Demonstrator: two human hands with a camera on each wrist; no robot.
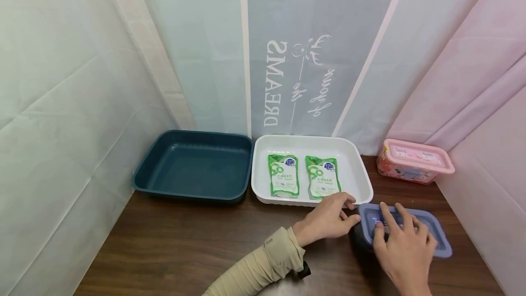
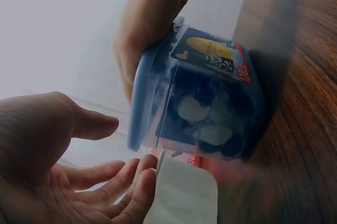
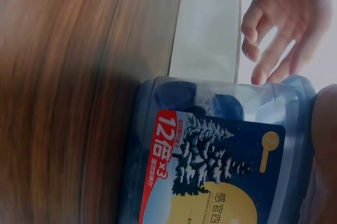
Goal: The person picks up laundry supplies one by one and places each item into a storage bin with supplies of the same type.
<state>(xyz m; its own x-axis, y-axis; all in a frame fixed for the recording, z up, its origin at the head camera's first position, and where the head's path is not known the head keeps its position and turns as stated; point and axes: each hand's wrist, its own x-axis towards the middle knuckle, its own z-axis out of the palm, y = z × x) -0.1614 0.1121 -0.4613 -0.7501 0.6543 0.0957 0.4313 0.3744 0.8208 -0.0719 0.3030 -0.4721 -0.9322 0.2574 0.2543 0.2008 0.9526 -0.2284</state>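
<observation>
A clear plastic box of laundry pods (image 1: 437, 236) with a blue lid stands on the wooden table at the right. Blue and white pods show through its wall in the left wrist view. My right hand (image 1: 407, 245) rests on the lid from above, its fingers spread towards the far rim. Beside the box's left end is my left hand (image 1: 328, 218), fingers loosely bent and holding nothing. In the left wrist view a gap shows between the left hand (image 2: 79, 166) and the box (image 2: 210, 103). The right wrist view shows the box's printed label (image 3: 210, 166).
A white tray (image 1: 312, 143) with two green-and-white pouches (image 1: 284, 176) (image 1: 323, 177) stands behind the left hand. Left of it is a dark teal tray (image 1: 193, 195). A pink lidded box (image 1: 415, 161) sits at the back right, near the curtain.
</observation>
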